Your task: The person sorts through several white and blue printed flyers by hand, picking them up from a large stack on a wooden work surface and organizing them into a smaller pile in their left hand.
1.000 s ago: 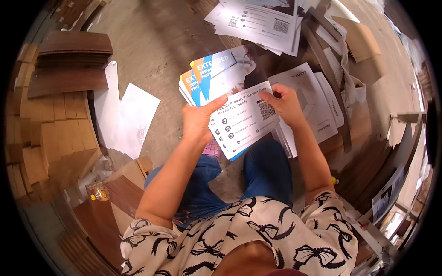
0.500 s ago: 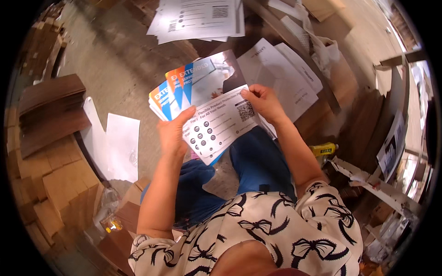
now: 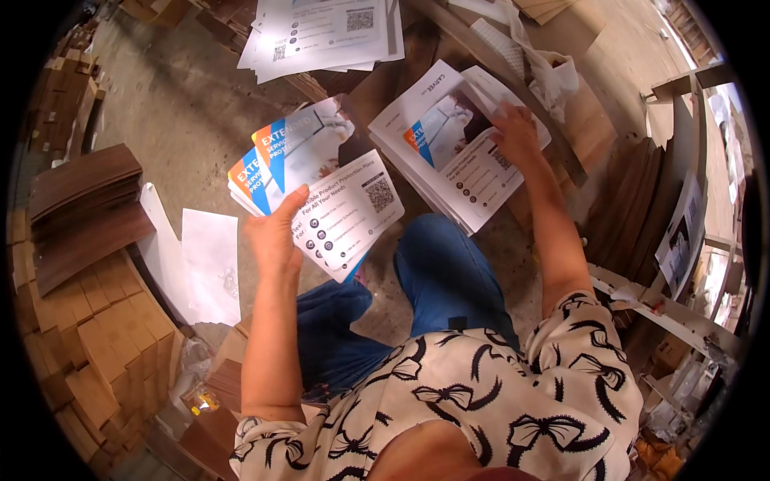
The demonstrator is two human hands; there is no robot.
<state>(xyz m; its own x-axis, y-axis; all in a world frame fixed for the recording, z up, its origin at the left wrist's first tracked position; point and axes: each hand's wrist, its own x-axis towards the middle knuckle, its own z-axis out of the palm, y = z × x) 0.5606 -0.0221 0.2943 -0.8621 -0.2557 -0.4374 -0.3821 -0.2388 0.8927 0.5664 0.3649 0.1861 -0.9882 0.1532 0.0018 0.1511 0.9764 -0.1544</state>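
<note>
The work area is a bare concrete floor, bordered on the left by stacked cardboard blocks and one stack of brown panels. Two white sheets lie beside these stacks. On the right, dark boards lean in a row beside a pale wooden surface.

Count by item: two hands, one fan of flyers, one single flyer, two main paper piles. The fan of flyers shows at least two pieces; the full number is hidden by overlap. The left hand has its grip clamped on the fan's lower left edge, thumb on top. The single flyer lies flat on the near paper pile. The right hand is at its right edge; whether this grip is closed cannot be told. The far paper pile sits beyond the fan.
</note>
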